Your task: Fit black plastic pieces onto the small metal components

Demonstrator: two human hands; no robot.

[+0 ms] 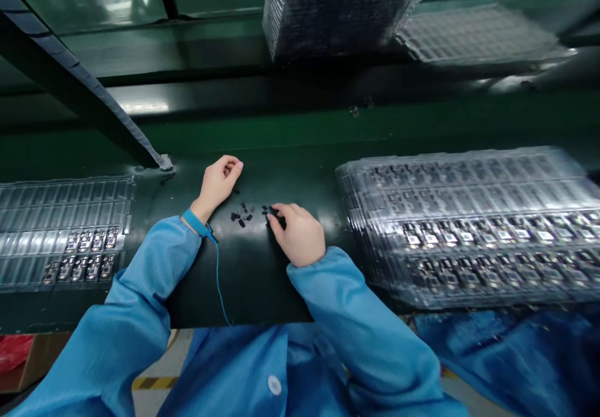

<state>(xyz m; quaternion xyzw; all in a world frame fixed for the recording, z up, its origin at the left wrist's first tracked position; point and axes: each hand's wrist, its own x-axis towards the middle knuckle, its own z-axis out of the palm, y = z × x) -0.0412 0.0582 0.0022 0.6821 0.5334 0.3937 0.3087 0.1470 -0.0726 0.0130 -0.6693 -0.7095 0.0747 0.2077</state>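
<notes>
Small black pieces [242, 215] lie loosely scattered on the dark green bench between my hands. My right hand [300, 232] is low over the right end of this scatter, thumb and forefinger curved toward a few black bits; whether one is pinched cannot be made out. Above and left of the pieces, my left hand [220, 182] is raised a little with its fingers curled in and the thumb against them. What it holds, if anything, is hidden. A blue wrist strap [197, 223] with a thin cord circles my left wrist.
At right stands a stack of clear plastic trays [492, 229] with rows of small electronic modules. A clear tray [65, 211], partly filled with modules, lies at left. Behind are a tall tray stack [337, 17] and a slanted post [94, 79].
</notes>
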